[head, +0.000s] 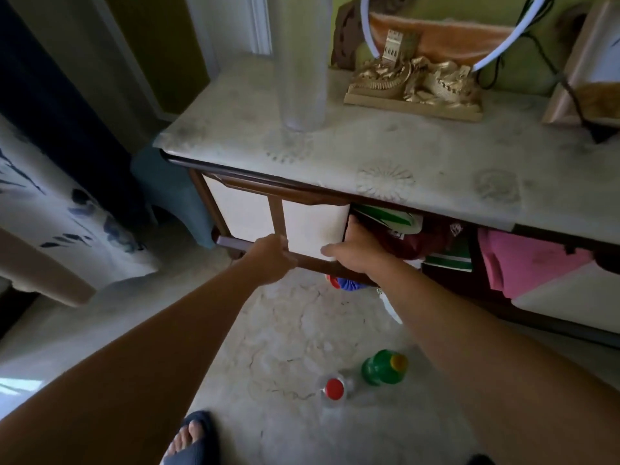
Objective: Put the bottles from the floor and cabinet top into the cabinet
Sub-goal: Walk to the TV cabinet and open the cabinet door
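A tall clear bottle [302, 62] stands on the cabinet top [419, 156]. On the floor stand a clear bottle with a red cap [333, 389] and a green bottle with a yellow cap [384, 365]. More bottles with a red and a blue part [345, 283] lie by the cabinet's base, partly hidden by my right arm. My left hand [268, 256] grips the bottom rail of the white sliding door [312, 229]. My right hand [355, 251] holds that door's right edge, fingers inside the opening.
Inside the cabinet lie clothes: green-white, dark red [416, 239] and pink fabric [523, 263]. A gold ornament [416, 85] and a framed object [583, 72] sit on top. A teal stool [171, 189] stands left of the cabinet. My foot in a blue sandal [191, 437] is below.
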Action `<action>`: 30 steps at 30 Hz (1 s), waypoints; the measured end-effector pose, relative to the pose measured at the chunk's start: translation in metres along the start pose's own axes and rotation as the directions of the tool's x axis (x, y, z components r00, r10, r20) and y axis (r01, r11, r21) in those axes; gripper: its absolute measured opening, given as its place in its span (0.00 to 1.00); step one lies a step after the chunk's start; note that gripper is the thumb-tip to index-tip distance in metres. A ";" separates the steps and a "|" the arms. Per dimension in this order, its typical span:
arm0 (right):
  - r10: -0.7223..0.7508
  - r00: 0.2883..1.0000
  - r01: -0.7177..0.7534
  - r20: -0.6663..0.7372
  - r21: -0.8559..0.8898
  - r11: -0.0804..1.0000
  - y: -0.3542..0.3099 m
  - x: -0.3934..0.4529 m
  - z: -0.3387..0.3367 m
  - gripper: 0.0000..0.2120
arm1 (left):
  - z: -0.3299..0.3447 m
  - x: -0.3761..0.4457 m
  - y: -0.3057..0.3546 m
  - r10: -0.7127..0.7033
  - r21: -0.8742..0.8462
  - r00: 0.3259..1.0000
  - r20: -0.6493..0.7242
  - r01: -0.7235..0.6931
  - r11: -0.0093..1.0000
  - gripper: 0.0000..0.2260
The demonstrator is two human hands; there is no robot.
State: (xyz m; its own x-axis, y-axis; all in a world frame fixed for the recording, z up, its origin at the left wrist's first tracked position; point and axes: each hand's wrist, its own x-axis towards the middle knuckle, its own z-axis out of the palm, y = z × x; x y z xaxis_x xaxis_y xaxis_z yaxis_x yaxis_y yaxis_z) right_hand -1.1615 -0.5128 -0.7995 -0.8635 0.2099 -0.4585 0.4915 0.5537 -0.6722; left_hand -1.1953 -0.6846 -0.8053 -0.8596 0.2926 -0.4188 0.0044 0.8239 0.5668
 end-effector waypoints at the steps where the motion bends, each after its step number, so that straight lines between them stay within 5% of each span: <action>1: 0.013 1.000 -0.013 -0.018 0.023 1.000 -0.004 0.004 0.003 0.44 | 0.001 -0.001 0.001 -0.015 -0.030 1.000 -0.014 0.015 0.999 0.14; 7: 0.129 0.987 -0.091 -0.099 0.320 0.943 -0.014 0.014 0.018 0.40 | -0.008 -0.009 0.002 -0.094 -0.152 0.993 -0.074 0.082 0.985 0.14; 11: 0.206 0.976 -0.153 -0.075 0.439 0.885 -0.015 0.013 0.026 0.42 | -0.013 -0.008 0.016 -0.183 -0.457 0.981 -0.072 0.130 0.880 0.17; 16: 0.138 0.985 -0.095 -0.107 0.333 0.938 -0.006 -0.003 0.027 0.36 | -0.012 -0.007 0.035 -0.203 -0.486 0.969 -0.145 0.109 0.867 0.31; 24: -0.021 0.999 0.022 -0.042 0.022 1.000 0.005 -0.055 0.041 0.28 | -0.017 -0.027 0.029 -0.259 -0.484 0.933 -0.251 0.110 0.868 0.34; 30: -0.171 0.985 0.174 0.032 -0.229 0.958 0.001 -0.101 0.069 0.24 | -0.035 -0.063 0.015 -0.316 -0.609 0.941 -0.120 0.182 0.772 0.17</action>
State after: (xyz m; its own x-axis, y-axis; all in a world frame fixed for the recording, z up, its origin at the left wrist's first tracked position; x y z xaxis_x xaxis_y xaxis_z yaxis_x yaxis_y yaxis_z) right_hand -1.0659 -0.5885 -0.7940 -0.9308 0.0859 -0.3552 0.2946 0.7516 -0.5901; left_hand -1.1592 -0.7082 -0.7455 -0.8715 -0.0429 -0.4884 -0.4640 0.3940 0.7934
